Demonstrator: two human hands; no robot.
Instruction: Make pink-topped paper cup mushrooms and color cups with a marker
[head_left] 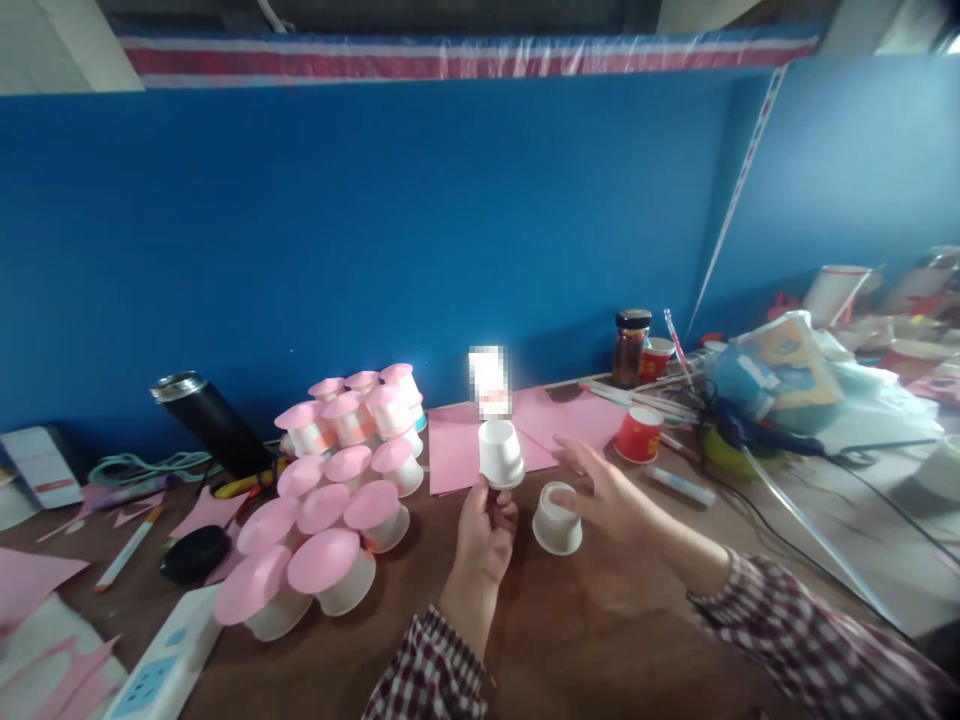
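My left hand [482, 545] is closed around the rim of an upside-down white paper cup [498, 448], holding it up before the pink paper sheets. To its right, a white paper cup [556, 528] stands rim-down on the brown table. My right hand [611, 495] is over this cup's right side with its fingers stretched apart. Its thumb overlaps the cup in view; whether it touches, I cannot tell. At the left stand several upturned cups with pink paper discs [324, 562] on top, grouped in rows.
Pink paper sheets [454, 450] lie by the blue wall. A red paper cup [639, 435], a marker [681, 487] and a dark-lidded jar [630, 352] are to the right. Leftward are a black flask [217, 425], a black oval object [195, 555] and a power strip [161, 655].
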